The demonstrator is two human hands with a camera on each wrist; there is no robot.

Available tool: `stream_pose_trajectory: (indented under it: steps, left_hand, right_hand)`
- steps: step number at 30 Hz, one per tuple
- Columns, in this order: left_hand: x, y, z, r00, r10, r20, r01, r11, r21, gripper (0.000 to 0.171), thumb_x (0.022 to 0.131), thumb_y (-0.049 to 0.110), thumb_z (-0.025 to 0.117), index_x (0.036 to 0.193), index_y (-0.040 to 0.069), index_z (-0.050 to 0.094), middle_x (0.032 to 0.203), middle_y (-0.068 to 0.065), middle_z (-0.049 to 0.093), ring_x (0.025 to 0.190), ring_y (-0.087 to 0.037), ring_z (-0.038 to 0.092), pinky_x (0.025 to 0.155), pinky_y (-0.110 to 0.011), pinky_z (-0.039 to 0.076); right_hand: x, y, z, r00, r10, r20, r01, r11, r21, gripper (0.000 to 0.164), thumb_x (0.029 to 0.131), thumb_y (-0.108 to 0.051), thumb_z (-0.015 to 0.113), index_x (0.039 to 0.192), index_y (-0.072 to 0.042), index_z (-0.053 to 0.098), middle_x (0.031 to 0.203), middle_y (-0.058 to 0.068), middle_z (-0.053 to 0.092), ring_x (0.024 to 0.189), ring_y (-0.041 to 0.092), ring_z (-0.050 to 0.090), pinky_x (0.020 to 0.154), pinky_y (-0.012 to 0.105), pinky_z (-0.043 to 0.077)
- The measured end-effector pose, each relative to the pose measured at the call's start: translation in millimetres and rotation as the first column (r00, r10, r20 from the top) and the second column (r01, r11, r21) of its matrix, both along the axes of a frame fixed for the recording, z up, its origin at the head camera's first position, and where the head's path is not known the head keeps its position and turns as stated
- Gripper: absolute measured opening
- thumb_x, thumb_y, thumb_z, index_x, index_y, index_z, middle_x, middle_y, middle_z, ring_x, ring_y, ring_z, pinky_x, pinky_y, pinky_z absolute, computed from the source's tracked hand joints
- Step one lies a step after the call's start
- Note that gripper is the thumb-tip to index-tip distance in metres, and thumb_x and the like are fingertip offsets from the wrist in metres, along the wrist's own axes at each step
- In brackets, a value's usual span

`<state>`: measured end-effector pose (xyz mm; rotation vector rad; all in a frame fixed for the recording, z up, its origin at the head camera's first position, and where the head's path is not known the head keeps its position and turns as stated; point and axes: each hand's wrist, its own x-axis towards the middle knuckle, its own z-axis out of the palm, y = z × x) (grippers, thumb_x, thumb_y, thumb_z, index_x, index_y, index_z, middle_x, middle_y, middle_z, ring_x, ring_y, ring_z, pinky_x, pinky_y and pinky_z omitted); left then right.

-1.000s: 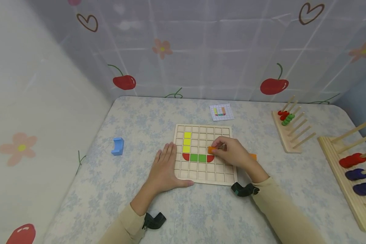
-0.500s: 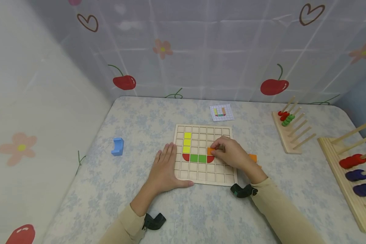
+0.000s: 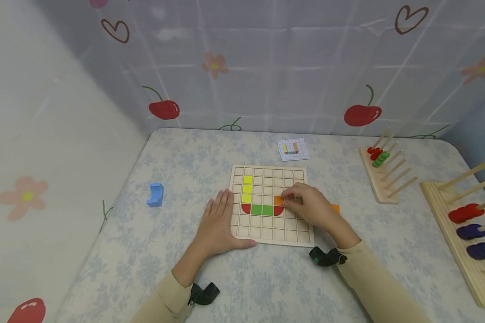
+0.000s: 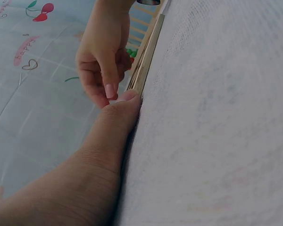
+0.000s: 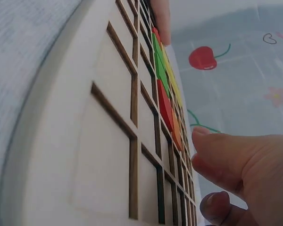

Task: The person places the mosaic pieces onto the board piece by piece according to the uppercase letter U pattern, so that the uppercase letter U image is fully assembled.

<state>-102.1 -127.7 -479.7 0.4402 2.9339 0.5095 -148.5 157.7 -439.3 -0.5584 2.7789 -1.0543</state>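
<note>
A wooden grid board (image 3: 272,233) lies on the table with coloured tiles in its cells: yellow tiles (image 3: 247,189) in a column, green tiles (image 3: 262,210) in a row, and a rounded red tile (image 3: 279,210) at each end of that row. One orange tile (image 3: 277,200) sits in the cell above the right red tile. My right hand (image 3: 307,204) is just right of the orange tile, fingertips beside it and loosely bent, holding nothing in the right wrist view. My left hand (image 3: 216,226) rests flat along the board's left edge, thumb at its front edge.
A printed pattern card (image 3: 293,149) lies behind the board. More orange tiles (image 3: 336,208) are partly hidden by my right wrist. A blue block (image 3: 156,194) lies to the left. Two wooden peg racks with beads, one small (image 3: 377,179) and one larger (image 3: 448,233), stand right.
The orange tile has gone from between my right fingers down flat into its cell. My right hand has let go and shifted slightly to the right. My left hand has stayed put.
</note>
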Motion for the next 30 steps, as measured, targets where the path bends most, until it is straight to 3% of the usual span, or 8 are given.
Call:
stream_pose_trajectory:
  steps: [7,15,30]
  left_hand:
    - [0.9,0.2,0.1,0.999,-0.002,-0.037,0.002,1.0,0.008,0.144,0.06,0.089,0.064,0.16,0.006,0.003,0.169,-0.009,0.003,0.157,-0.024,0.0,0.126,-0.05,0.007]
    - [1.2,-0.3,-2.7,1.0,0.0,-0.031,0.0,1.0,0.01,0.144,0.06,0.09,0.062,0.16,0.007,0.0,0.169,-0.008,0.001,0.157,-0.023,-0.002,0.126,-0.05,0.007]
    - [0.7,0.9,-2.5,0.999,-0.002,-0.032,0.002,1.0,0.008,0.144,0.061,0.089,0.063,0.16,0.008,-0.001,0.169,-0.008,0.0,0.157,-0.023,-0.002,0.126,-0.051,0.006]
  right_hand:
    - [6.9,22.8,2.2,0.999,-0.046,-0.022,0.047,0.999,0.009,0.025,0.092,-0.021,0.072,0.115,-0.012,0.071,0.1,-0.001,0.066,0.074,0.015,0.051,0.064,0.026,0.046]
    - [16.3,56.5,-1.8,0.994,-0.082,-0.077,0.084,0.996,0.029,0.026,0.091,-0.018,0.073,0.116,-0.011,0.071,0.101,0.002,0.066,0.064,0.01,0.048,0.056,0.023,0.044]
    - [30.7,104.9,-7.2,0.974,-0.168,-0.151,0.18,0.981,0.071,0.026,0.09,-0.021,0.075,0.112,-0.009,0.073,0.102,0.004,0.07,0.069,0.008,0.046,0.058,0.022,0.041]
